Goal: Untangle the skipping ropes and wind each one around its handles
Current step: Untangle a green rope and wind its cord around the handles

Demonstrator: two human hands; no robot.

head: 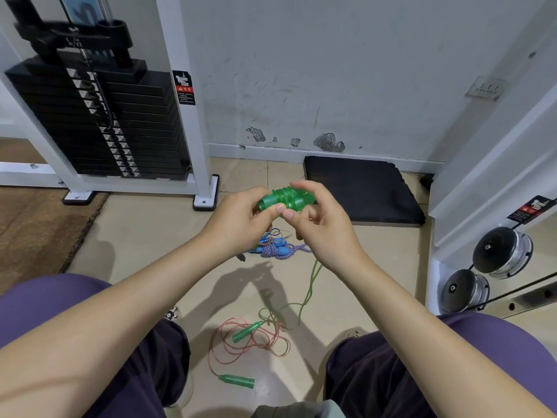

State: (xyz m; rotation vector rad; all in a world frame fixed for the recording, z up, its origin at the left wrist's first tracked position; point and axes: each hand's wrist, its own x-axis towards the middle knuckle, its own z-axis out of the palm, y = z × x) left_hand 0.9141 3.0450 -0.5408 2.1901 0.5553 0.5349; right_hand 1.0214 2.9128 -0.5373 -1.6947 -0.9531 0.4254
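Your left hand (241,217) grips one end of the green handles (284,200), which sit side by side with green rope coiled round their middle, raised above the floor (144,236). Your right hand (319,220) pinches the other end between thumb and curled fingers, and the loose green rope (312,282) trails down from it to the floor between your knees. There it runs into a pink rope (250,346) with two green handles lying loose. A wound blue rope bundle (275,247) lies on the floor just beyond your hands
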